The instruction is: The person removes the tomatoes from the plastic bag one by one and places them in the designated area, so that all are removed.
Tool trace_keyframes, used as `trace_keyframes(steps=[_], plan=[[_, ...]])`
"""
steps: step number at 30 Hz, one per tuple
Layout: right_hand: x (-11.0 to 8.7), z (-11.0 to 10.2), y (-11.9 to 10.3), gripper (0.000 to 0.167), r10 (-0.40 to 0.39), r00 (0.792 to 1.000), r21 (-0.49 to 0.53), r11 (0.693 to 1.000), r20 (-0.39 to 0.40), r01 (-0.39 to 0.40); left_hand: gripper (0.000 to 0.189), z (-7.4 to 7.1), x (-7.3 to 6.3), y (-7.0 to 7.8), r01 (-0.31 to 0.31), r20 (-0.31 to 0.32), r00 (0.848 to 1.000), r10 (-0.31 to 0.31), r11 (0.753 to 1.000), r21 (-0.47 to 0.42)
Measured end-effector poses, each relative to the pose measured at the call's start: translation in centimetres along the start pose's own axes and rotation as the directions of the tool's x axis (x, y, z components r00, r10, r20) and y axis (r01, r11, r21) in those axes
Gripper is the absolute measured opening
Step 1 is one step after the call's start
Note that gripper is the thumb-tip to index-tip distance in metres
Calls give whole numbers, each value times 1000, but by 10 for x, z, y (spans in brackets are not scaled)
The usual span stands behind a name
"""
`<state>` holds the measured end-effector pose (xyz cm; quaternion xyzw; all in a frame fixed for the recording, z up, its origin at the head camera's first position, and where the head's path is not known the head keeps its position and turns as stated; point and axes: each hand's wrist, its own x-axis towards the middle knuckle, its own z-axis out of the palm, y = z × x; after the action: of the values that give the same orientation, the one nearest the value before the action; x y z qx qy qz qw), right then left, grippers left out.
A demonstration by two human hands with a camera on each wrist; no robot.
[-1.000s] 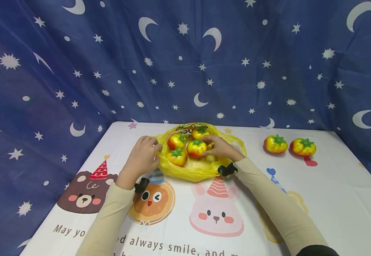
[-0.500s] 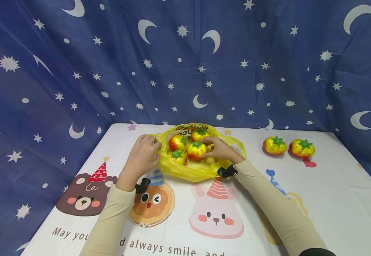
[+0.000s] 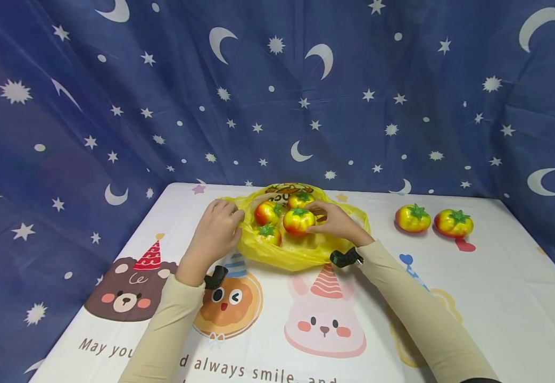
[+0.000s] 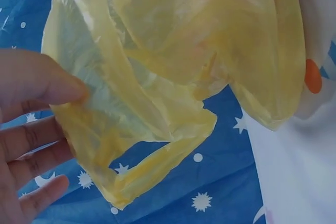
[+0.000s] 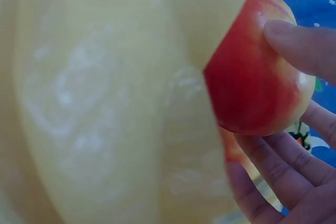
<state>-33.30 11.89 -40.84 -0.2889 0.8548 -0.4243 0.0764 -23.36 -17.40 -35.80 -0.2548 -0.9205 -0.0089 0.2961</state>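
A yellow plastic bag lies spread with its mouth up, several red-and-yellow toy tomatoes inside. My left hand pinches the bag's left edge between thumb and fingers; in the left wrist view a handle loop hangs below that hand. With thumb and fingertips, my right hand grips one tomato over the bag's opening. Close around it in the bag are a back tomato, a left tomato and a front-left tomato, partly covered by the bag's edge. The right wrist view shows the gripped tomato's red underside.
Two more toy tomatoes, one nearer and one farther right, sit side by side on the white printed tablecloth. A blue curtain with moons and stars hangs behind the table.
My right hand has lifted the gripped tomato slightly, up and to the right. The bag's left edge now covers more of the front-left tomato. My left hand keeps its hold there.
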Motion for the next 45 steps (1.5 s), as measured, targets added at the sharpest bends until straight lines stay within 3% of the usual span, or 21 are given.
trace_keyframes(steps=[14,22,28,38,45], plan=[[-12,-18,-9,56,-9,999,47,999,-39,11,11,-22,20,2,69,136,989,-65,997,-21],[-17,-25,-13,59,-38,996,53,998,-85,43,10,-11,11,0,60,58,997,-58,998,-34],[-21,-37,-21,60,-5,996,19,1000,-93,7,9,-7,9,0,48,36,998,-47,998,-39],[-28,-51,-25,58,-18,994,-14,1000,-106,17,10,-1,7,-2,34,9,999,-34,999,6],[-45,-60,-30,59,33,985,-23,999,-169,-37,10,1,8,0,87,-38,996,-84,994,68]])
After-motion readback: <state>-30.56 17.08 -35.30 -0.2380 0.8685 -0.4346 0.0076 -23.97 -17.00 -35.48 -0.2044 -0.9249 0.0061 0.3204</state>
